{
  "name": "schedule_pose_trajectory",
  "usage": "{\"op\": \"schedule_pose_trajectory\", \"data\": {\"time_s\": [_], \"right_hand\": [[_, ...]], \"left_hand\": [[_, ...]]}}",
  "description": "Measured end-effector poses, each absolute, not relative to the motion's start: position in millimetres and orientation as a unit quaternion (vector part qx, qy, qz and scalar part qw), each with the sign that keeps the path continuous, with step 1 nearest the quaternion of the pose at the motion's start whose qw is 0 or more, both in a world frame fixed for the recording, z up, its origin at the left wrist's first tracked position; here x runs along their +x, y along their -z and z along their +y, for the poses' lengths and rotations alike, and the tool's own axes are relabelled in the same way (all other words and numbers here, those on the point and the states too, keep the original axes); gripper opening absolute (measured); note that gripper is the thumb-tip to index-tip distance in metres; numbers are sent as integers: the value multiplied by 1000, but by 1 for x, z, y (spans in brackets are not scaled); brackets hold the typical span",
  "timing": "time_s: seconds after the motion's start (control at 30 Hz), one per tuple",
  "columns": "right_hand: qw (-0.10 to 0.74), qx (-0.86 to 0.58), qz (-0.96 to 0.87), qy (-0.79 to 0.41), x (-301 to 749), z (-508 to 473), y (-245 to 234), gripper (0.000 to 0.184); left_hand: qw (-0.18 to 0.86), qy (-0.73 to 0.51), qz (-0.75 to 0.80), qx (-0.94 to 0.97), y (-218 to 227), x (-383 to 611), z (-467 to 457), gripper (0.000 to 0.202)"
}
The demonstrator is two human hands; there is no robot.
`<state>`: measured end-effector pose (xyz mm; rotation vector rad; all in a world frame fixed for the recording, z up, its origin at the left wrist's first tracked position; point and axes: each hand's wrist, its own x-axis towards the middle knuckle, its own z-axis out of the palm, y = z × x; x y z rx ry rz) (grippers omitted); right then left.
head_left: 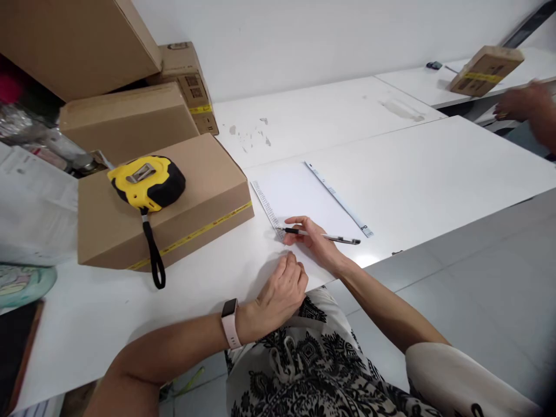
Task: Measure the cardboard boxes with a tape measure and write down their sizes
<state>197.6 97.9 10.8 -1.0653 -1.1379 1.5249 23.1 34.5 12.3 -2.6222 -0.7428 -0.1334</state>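
Holding a pen point(330, 236) in my right hand point(315, 240), I have my fingers pinched narrow around its barrel. The pen lies almost flat, tip toward nine o'clock and cap end toward three. The tip rests at the near left corner of a white sheet of paper point(304, 194) that lies on the bench point(412, 174). My left hand point(280, 292) sits just at seven o'clock from the right one. Its fingers are curled in loosely, it holds nothing, and its knuckles rest on the bench by the near edge of the paper. A pale watch point(229, 323) is strapped to that wrist.

A short printed ruler strip point(266, 209) runs along the left edge of the paper and ends just beside the pen tip. A longer strip point(339, 200) lies across the sheet at one o'clock from my right hand.

At ten o'clock from my hands stands a flat cardboard box point(204, 191) with a line of yellow tape along its side. A yellow and black tape measure point(147, 180) sits on top of it, its black strap point(154, 255) hanging over the front. More boxes point(125, 119) are stacked behind it at eleven o'clock.

Far off at two o'clock, another person's hand point(523, 104) reaches in from the right edge, near a small box point(484, 70) on a neighbouring bench.
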Motion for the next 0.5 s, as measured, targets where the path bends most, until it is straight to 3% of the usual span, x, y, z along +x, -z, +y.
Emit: {"op": "schedule_pose_trajectory", "data": {"time_s": [0.17, 0.5], "right_hand": [[435, -481, -491, -582, 190, 94, -15, 39], [445, -484, -534, -532, 190, 95, 0, 33]], "left_hand": [[217, 39, -278, -935, -12, 25, 34, 43], [209, 53, -279, -936, -10, 22, 32, 38]]}}
